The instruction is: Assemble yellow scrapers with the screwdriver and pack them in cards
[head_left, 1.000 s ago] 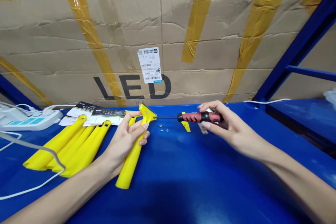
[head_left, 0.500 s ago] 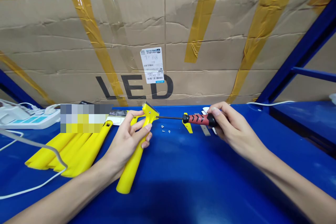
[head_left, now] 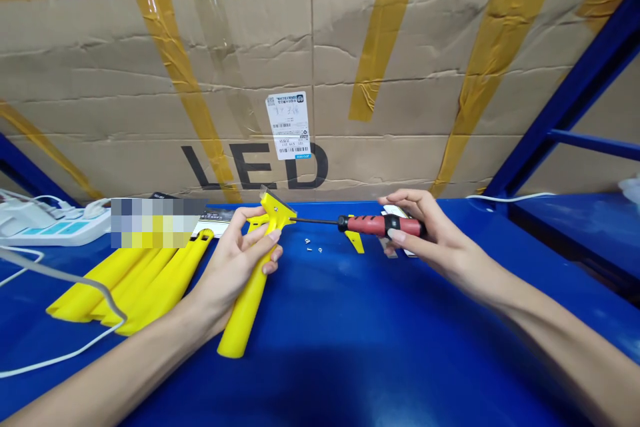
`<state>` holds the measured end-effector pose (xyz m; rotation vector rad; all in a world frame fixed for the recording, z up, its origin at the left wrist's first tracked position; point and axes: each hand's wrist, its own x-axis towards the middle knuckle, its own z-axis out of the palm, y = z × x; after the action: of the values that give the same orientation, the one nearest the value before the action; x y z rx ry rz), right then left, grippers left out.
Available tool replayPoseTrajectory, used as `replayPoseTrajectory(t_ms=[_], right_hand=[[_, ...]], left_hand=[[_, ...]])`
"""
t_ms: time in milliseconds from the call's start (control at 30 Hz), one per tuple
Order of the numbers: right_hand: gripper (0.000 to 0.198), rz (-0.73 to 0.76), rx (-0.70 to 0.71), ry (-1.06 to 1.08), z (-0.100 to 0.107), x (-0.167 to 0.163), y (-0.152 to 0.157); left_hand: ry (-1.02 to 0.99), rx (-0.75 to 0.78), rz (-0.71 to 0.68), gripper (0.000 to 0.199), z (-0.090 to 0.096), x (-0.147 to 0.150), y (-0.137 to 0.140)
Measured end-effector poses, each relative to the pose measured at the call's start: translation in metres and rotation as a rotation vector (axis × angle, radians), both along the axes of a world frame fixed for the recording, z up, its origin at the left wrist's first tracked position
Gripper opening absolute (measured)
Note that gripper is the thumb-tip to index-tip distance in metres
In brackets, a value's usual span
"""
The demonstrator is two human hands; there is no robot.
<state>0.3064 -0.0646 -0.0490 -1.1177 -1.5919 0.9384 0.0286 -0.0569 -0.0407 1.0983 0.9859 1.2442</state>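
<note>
My left hand [head_left: 240,260] is wrapped round the neck of a yellow scraper [head_left: 245,310], its wide head tilted up and its handle pointing down toward me. In my right hand [head_left: 445,243] is a red and black screwdriver [head_left: 370,224], held level between thumb and fingers, with some fingers lifted. The screwdriver's tip meets the right side of the scraper head. Below the shaft, several tiny screws [head_left: 308,241] lie on the blue surface. A small yellow clamp piece [head_left: 356,243] rests under the screwdriver handle, beside flat metal pieces [head_left: 390,252] partly hidden by my right hand.
Several yellow scraper handles [head_left: 150,290] lie at left, near a blurred patch and a black-and-white packet [head_left: 215,221]. A white power strip [head_left: 80,230] and a loose cable [head_left: 107,290] are farther left. Behind stands a taped cardboard box [head_left: 240,73]; a blue frame bar [head_left: 560,97] slants at right.
The scraper and screwdriver have shifted slightly left in view. My right thumb has slid lower on the screwdriver handle, which has turned, and my right fingers have loosened and straightened.
</note>
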Motion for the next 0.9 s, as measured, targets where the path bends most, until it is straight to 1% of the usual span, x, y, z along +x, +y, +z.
replayPoseTrajectory(t_ms=[33,67,133,200,233,333,367,400,467,533,567,600,700,733,767,833,900], right_hand=[[0.040,0.034,0.011,0.005,0.0011,0.0008,-0.0001],[0.038,0.038,0.026,0.002,0.0019,0.0012,-0.0002],[0.029,-0.048,0.057,-0.032,0.0022,0.0013,-0.0002],[0.029,-0.126,0.056,-0.066,0.0022,0.0016,-0.0004],[0.029,-0.119,0.043,-0.068,0.0025,0.0021,-0.0007],[0.032,0.041,0.007,-0.038,0.0040,0.0039,-0.0020],[0.033,0.080,0.004,-0.030,0.0043,0.0039,-0.0023],[0.032,0.086,0.011,-0.035,0.0042,0.0034,-0.0026],[0.027,0.008,0.029,-0.067,0.0031,0.0014,-0.0027],[0.028,-0.083,0.030,-0.075,0.0016,-0.0003,-0.0022],[0.028,-0.092,0.026,-0.061,0.0012,-0.0003,-0.0018],[0.027,-0.067,0.018,-0.037,0.0011,0.0002,-0.0015],[0.030,0.088,-0.001,0.004,0.0019,0.0030,-0.0005],[0.030,0.103,0.001,-0.009,0.0021,0.0033,-0.0002],[0.027,0.084,0.003,-0.021,0.0020,0.0031,0.0001],[0.028,-0.004,-0.015,-0.019,0.0010,0.0008,0.0007],[0.031,-0.034,-0.064,0.044,-0.0003,-0.0022,0.0007]], left_hand=[[-0.003,-0.004,0.003,0.047,0.0000,0.0005,-0.0001],[-0.005,-0.012,0.001,0.047,-0.0001,0.0011,-0.0004],[-0.007,-0.028,-0.014,0.048,-0.0006,0.0028,-0.0012],[-0.007,-0.040,-0.026,0.048,-0.0010,0.0037,-0.0015],[-0.008,-0.041,-0.021,0.048,-0.0010,0.0037,-0.0013],[0.003,-0.037,0.002,0.048,0.0001,0.0017,0.0002],[0.006,-0.033,0.004,0.047,0.0006,0.0009,0.0006],[0.007,-0.027,0.001,0.047,0.0011,0.0004,0.0008],[0.000,-0.015,-0.005,0.046,0.0018,0.0001,0.0003],[-0.009,0.001,-0.006,0.047,0.0019,0.0006,-0.0007],[-0.010,0.008,-0.006,0.047,0.0019,0.0010,-0.0011],[-0.010,0.012,-0.004,0.047,0.0019,0.0012,-0.0014],[-0.010,0.008,0.004,0.046,0.0019,0.0012,-0.0016],[-0.008,0.007,0.002,0.046,0.0021,0.0010,-0.0016],[-0.004,0.011,-0.003,0.045,0.0024,0.0008,-0.0016],[0.008,0.030,-0.019,0.044,0.0034,0.0001,-0.0016],[0.021,0.048,-0.019,0.044,0.0049,-0.0010,-0.0013]])
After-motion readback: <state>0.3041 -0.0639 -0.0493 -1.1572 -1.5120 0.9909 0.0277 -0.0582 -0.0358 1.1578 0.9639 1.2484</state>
